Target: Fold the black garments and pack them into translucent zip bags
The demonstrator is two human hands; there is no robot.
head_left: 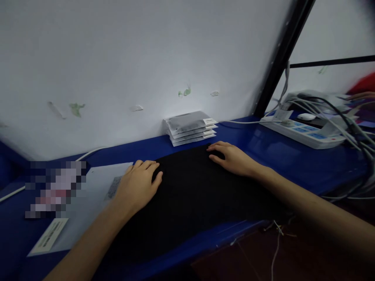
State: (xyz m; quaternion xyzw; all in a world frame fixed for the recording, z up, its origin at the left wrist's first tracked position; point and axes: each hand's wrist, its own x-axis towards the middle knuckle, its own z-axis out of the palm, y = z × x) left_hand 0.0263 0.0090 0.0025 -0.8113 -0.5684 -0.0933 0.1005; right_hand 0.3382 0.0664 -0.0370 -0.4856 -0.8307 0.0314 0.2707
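Observation:
A piece of black cloth point(187, 191) lies spread flat over the blue table, its lower edge near the table's front. My left hand point(139, 185) rests at the cloth's left edge, open, fingers stretched out and thumb apart. At the far right part of the cloth, my right hand point(233, 158) touches the fabric with its fingers lightly bent and the thumb spread away, holding nothing visible. Under and beside my left forearm is a pale plastic bag point(84, 207) with a white barcode label point(49, 236).
Several packed plastic bags point(190, 127) are stacked against the white wall point(117, 58). A power strip point(304, 132) with tangled cables point(348, 128) sits at the right, near a dark metal post point(281, 58). Part of another person shows at the far right. A blurred-out item point(57, 189) lies left.

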